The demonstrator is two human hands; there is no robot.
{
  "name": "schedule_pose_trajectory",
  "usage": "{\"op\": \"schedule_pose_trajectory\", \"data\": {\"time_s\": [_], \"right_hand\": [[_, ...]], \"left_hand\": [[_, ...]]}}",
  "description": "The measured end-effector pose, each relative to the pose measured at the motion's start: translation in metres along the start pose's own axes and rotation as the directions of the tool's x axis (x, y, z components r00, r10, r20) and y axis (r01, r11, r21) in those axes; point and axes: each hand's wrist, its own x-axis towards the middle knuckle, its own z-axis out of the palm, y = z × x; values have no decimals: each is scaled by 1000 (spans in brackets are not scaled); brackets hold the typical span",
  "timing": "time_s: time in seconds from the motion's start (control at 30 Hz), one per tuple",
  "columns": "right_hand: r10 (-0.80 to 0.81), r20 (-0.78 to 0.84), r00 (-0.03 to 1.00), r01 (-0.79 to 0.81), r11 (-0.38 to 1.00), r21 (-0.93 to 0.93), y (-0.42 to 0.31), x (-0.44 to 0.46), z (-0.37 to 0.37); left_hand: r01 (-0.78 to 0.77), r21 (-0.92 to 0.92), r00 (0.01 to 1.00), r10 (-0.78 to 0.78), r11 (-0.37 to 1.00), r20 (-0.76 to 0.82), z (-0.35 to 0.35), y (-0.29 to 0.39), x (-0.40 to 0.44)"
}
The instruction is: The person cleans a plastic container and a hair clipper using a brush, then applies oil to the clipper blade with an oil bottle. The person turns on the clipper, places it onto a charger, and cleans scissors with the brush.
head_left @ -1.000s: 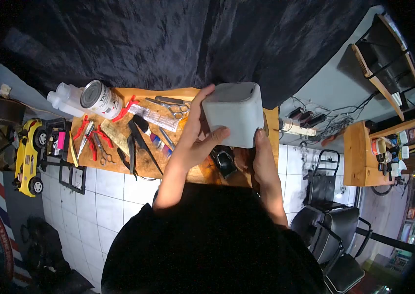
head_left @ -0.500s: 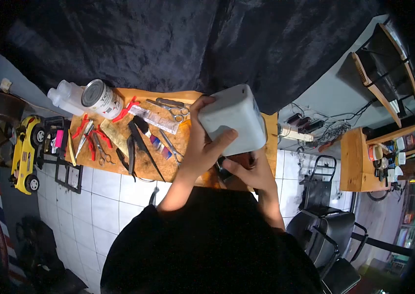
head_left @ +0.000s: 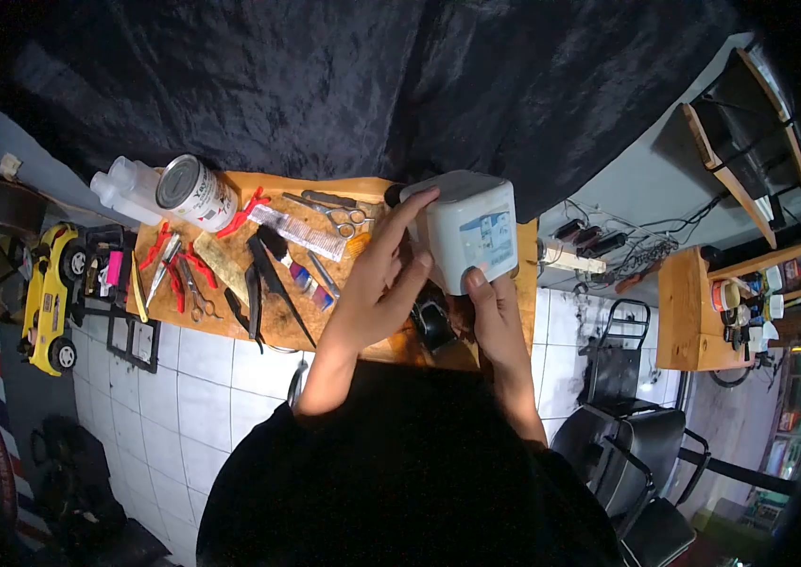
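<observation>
A pale grey, boxy plastic container with rounded corners tilts above the brown wooden table, showing a blue-and-white label, its print too blurred to read. The half-curled left hand holds its left side; the right hand grips the lower edge, thumb on its face.

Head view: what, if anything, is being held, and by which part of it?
A white rectangular container: the left hand grips its left side; the right hand holds its lower edge, thumb on the labelled face.
</observation>
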Motion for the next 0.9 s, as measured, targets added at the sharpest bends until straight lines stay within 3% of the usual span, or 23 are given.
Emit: {"op": "schedule_pose_trajectory", "data": {"time_s": [0.03,0.07,0.13,0.2,0.37,0.4,0.5,0.53,0.6,0.63,0.7,0.83,0.9], "right_hand": [[-52,-18,998,52,999,-7,3,1,1],[-54,37,998,57,993,-99,6,1,0],[-40,137,990,78,956,-283,10,-6,-5],[25,171,985,-35,998,55,9,-11,-4],[23,379,925,-218,850,480,6,-9,-23],[25,301,953,-185,836,517,9,-10,-19],[338,250,907,-420,762,493,-4,-8,-16],[292,303,907,-415,746,521,-6,-6,-13],[218,229,949,-294,875,385,-3,-5,-8],[175,199,964,-232,923,307,0,-5,-6],[124,112,986,-144,972,187,6,-3,-4],[44,97,994,-35,995,-89,20,-2,-9],[32,119,992,-12,987,-160,23,-5,-10]], "left_hand": [[43,-99,999,-42,994,4,3,2,0],[-81,-113,997,82,990,5,3,-11,3],[-73,-23,992,70,997,-105,14,-19,0],[-84,27,989,86,996,-123,17,-19,1],[-121,67,989,126,990,-72,4,-19,3],[-119,51,989,123,992,-83,2,-19,3],[-121,17,990,122,992,-67,-5,-21,2],[-121,-17,986,118,993,-116,-3,-20,3],[-123,-88,972,102,989,-213,3,-18,4],[-140,124,981,155,982,-120,-3,-19,4],[-211,512,977,193,833,88,-20,-22,6],[-125,92,992,124,988,14,-4,-12,2],[-113,92,992,117,989,-41,4,-21,3]]}}
